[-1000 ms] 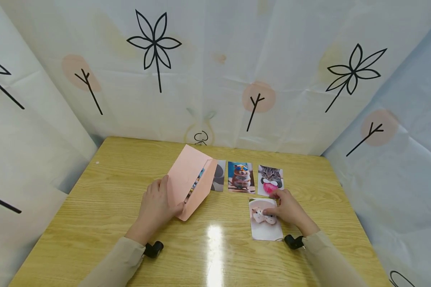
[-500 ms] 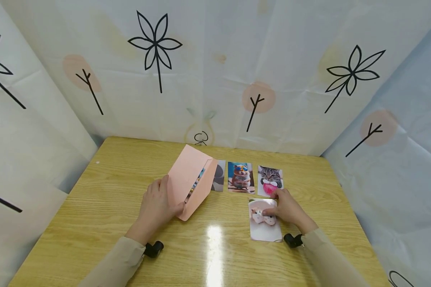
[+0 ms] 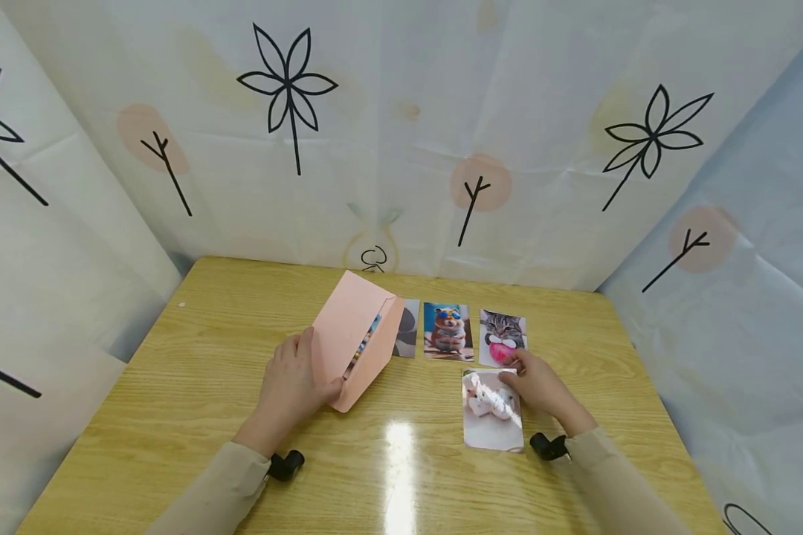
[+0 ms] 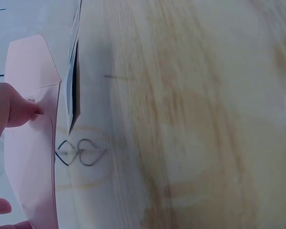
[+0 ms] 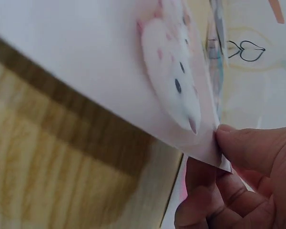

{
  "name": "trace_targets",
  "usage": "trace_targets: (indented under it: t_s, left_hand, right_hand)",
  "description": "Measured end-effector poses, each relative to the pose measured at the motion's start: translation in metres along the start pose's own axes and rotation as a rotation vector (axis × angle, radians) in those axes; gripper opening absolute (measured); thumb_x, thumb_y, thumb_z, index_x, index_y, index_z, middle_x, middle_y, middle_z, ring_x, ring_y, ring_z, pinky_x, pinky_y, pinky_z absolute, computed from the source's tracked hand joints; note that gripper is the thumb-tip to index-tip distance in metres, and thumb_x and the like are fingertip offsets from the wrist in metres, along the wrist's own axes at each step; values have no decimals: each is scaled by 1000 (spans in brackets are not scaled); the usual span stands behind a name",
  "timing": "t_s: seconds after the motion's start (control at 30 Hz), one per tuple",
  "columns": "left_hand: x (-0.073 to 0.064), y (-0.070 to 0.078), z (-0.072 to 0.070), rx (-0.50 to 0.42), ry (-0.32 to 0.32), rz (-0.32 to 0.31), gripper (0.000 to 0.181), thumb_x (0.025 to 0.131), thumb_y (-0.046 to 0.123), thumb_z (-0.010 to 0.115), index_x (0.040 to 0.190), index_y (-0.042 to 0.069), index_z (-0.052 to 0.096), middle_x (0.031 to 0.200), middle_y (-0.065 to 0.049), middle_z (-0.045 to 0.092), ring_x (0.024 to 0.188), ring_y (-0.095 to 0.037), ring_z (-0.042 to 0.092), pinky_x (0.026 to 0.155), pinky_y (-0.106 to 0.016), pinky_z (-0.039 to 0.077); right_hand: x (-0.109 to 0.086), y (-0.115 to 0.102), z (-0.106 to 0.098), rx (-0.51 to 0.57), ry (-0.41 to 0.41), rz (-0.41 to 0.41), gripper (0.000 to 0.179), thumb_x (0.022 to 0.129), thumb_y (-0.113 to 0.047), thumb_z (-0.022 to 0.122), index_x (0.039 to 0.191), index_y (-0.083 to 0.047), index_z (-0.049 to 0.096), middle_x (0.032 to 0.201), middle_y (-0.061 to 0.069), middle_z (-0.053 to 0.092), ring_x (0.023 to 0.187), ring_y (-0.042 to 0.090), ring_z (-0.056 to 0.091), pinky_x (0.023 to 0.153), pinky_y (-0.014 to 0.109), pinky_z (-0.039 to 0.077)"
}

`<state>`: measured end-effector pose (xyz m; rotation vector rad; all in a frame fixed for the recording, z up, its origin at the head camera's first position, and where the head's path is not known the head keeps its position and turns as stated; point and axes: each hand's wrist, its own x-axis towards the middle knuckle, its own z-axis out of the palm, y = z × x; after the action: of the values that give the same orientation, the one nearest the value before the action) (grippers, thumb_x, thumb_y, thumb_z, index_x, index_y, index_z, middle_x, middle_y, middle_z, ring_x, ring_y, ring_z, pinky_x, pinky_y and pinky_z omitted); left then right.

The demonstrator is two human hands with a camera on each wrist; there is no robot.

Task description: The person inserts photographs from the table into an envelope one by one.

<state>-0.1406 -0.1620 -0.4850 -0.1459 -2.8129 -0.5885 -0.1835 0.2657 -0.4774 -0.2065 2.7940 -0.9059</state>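
Observation:
My left hand (image 3: 294, 383) holds a pink envelope (image 3: 355, 327), thumb over its front near the flap. Its mouth gapes, and the colourful edges of things inside show through the slit. In the left wrist view the thumb presses on the envelope (image 4: 31, 157) close to the flap fold. My right hand (image 3: 540, 383) pinches a photo card (image 3: 491, 427) of white, pink-spotted animals by its upper right corner. The right wrist view shows that card (image 5: 86, 57) lifted off the wood along its near edge, thumb on top and fingers underneath.
Behind, in a row, lie a cat card (image 3: 502, 331), a hamster card (image 3: 448, 334) and a grey card (image 3: 408, 331) partly covered by the envelope. They rest on a wooden table (image 3: 194, 357). A patterned white curtain (image 3: 401, 134) rises behind its far edge.
My right thumb has slid from the middle of the animal card to its upper right corner. The card now tilts and catches a glare. The left hand and envelope stay put.

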Motion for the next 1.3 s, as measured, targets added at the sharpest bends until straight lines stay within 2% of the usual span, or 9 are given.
trace_targets:
  t_s: [0.07, 0.2, 0.33, 0.53, 0.7, 0.8, 0.93, 1.07, 1.3]
  left_hand:
    - [0, 0, 1, 3, -4, -2, 104, 68, 51, 77, 142, -3, 30, 122, -28, 46, 109, -43, 47, 90, -56, 41]
    - [0, 1, 1, 1, -10, -10, 103, 68, 50, 77, 142, -4, 30, 121, -28, 46, 109, -42, 46, 90, -56, 41]
    - [0, 1, 1, -2, -15, -13, 102, 68, 50, 77, 142, -2, 30, 121, -27, 46, 109, -41, 46, 91, -55, 41]
    - [0, 1, 0, -3, -18, -12, 102, 67, 50, 78, 142, -2, 30, 121, -27, 46, 109, -41, 46, 90, -55, 41]
    - [0, 1, 0, -7, -11, -8, 102, 67, 49, 78, 141, -2, 31, 121, -26, 46, 109, -41, 46, 91, -55, 40]
    - [0, 1, 0, -12, -6, -4, 102, 67, 48, 78, 141, -3, 32, 120, -27, 46, 108, -41, 47, 90, -56, 40]
    - [0, 1, 1, -9, -12, -5, 102, 68, 49, 77, 142, -3, 31, 121, -27, 45, 108, -41, 47, 90, -55, 41]
    - [0, 2, 2, 2, -23, -7, 104, 68, 51, 77, 144, -3, 29, 121, -27, 45, 108, -41, 46, 91, -56, 40]
    - [0, 3, 4, 6, -8, 14, 104, 67, 50, 78, 143, -4, 31, 121, -27, 45, 108, -42, 47, 88, -57, 41]
  right_hand:
    - [2, 2, -2, 29, -1, -39, 21, 93, -14, 64, 109, -1, 59, 96, 9, 62, 83, 21, 58, 68, 35, 49]
    - [2, -2, -7, 88, -11, -74, 22, 95, -10, 59, 113, 1, 61, 96, 11, 64, 83, 21, 60, 66, 33, 49]
    - [2, -9, -12, 140, 30, -58, 21, 97, -14, 56, 114, -3, 64, 100, 11, 65, 85, 22, 60, 66, 33, 49]
    - [9, -22, -12, 324, 162, 9, 27, 98, -17, 56, 120, -2, 63, 97, 14, 62, 81, 24, 60, 67, 36, 53]
    - [14, -36, -8, 427, 286, 47, 28, 97, -22, 59, 118, -4, 64, 99, 14, 63, 84, 24, 59, 65, 28, 52]
    - [17, -45, -6, 477, 359, 44, 28, 96, -22, 60, 117, -3, 64, 100, 14, 63, 84, 21, 60, 67, 27, 53]
    - [21, -58, -2, 600, 434, -2, 27, 95, -14, 60, 116, 2, 63, 98, 19, 62, 77, 17, 63, 68, 27, 55]
    - [24, -68, 2, 679, 465, -45, 27, 94, -9, 60, 116, 5, 62, 98, 22, 61, 74, 13, 65, 67, 25, 55]
    - [29, -82, 8, 719, 457, -69, 26, 94, -8, 59, 117, 4, 60, 101, 20, 61, 75, 14, 65, 71, 30, 55]
